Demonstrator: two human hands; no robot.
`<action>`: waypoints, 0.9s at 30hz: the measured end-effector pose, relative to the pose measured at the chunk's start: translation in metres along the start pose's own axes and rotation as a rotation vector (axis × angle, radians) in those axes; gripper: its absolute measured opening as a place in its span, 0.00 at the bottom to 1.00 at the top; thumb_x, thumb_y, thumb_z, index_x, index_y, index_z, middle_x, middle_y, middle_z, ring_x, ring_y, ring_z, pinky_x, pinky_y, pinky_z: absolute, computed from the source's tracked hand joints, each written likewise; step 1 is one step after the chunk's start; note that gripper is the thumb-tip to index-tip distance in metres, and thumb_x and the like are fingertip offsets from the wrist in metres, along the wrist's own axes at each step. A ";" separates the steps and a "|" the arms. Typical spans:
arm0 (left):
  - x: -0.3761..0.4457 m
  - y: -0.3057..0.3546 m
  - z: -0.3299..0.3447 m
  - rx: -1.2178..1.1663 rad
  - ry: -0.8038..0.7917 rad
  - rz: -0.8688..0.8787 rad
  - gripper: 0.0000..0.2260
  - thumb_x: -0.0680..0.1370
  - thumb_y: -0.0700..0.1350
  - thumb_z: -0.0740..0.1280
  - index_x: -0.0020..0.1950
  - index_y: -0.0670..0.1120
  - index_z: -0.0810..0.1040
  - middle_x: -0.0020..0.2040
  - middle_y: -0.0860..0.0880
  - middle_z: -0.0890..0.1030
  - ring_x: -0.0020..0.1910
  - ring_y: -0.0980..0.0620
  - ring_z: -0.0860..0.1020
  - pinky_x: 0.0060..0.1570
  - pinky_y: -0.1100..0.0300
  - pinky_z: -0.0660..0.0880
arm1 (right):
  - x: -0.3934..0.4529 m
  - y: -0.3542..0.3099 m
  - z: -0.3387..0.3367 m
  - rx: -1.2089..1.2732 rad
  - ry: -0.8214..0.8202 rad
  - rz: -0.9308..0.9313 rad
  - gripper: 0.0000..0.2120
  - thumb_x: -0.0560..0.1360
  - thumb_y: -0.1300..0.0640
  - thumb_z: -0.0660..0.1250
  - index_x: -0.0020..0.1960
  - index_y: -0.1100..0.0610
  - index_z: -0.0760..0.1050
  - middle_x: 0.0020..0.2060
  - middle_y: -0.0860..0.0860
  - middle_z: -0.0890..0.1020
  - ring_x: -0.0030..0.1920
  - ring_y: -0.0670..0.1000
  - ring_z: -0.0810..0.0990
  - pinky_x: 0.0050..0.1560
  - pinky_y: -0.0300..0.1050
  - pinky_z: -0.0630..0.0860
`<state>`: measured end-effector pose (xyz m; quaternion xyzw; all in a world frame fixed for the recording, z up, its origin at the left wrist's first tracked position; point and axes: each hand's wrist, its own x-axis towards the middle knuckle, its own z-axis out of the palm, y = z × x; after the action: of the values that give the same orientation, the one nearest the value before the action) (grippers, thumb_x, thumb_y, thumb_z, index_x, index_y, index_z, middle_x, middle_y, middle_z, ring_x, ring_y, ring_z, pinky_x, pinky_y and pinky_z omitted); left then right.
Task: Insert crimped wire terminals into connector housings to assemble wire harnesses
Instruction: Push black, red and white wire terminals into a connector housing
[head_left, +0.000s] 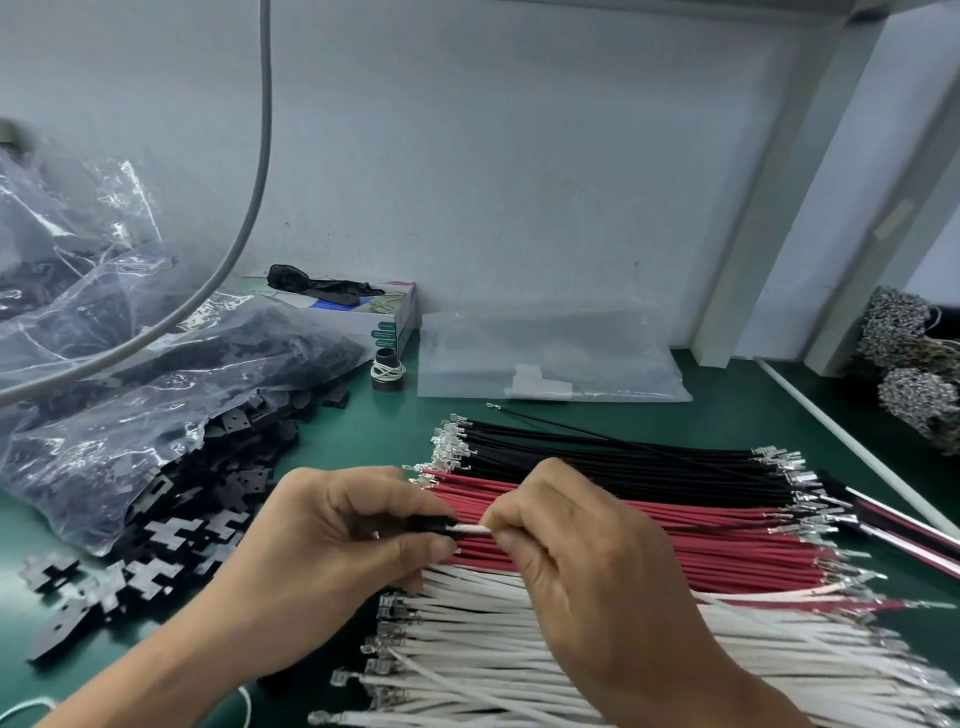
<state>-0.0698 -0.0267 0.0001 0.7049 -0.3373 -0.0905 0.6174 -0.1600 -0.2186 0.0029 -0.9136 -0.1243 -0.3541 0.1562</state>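
Observation:
My left hand (332, 540) pinches a small black connector housing (431, 524) between thumb and fingers. My right hand (582, 561) pinches a white wire (470, 529) whose end meets the housing's opening. Both hands hover over three flat rows of crimped wires on the green mat: black wires (613, 462) farthest, red wires (717, 535) in the middle, white wires (467, 639) nearest, with metal terminals at both ends.
A clear bag spilling black housings (171, 415) lies at the left, with loose housings (104, 582) near the mat's front. A box (395, 312), a small black spool (387, 371) and a flat plastic bag (550, 358) sit behind. Assembled harnesses (909, 530) lie right; terminal bundles (914, 364) far right.

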 end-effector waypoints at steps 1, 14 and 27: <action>0.000 0.000 0.000 0.041 -0.009 0.009 0.07 0.69 0.41 0.79 0.46 0.47 0.89 0.37 0.46 0.84 0.32 0.49 0.83 0.36 0.58 0.82 | -0.001 -0.002 0.002 -0.055 -0.005 -0.040 0.03 0.77 0.60 0.68 0.45 0.53 0.79 0.40 0.46 0.75 0.35 0.46 0.73 0.30 0.42 0.73; 0.000 -0.001 0.004 -0.015 0.038 -0.037 0.07 0.68 0.42 0.78 0.45 0.47 0.90 0.36 0.42 0.85 0.30 0.49 0.82 0.34 0.60 0.81 | 0.003 -0.004 0.003 -0.063 0.006 -0.007 0.10 0.81 0.54 0.62 0.44 0.55 0.78 0.41 0.46 0.75 0.37 0.46 0.73 0.35 0.40 0.72; 0.004 0.001 -0.002 -0.181 0.107 0.006 0.10 0.66 0.40 0.77 0.46 0.41 0.89 0.34 0.40 0.84 0.29 0.49 0.80 0.32 0.62 0.79 | 0.009 0.006 -0.009 -0.139 0.041 -0.051 0.12 0.82 0.48 0.62 0.59 0.52 0.78 0.50 0.47 0.78 0.46 0.49 0.78 0.42 0.46 0.77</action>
<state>-0.0660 -0.0274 0.0029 0.6490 -0.2964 -0.0808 0.6960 -0.1567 -0.2268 0.0144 -0.9114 -0.1195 -0.3842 0.0859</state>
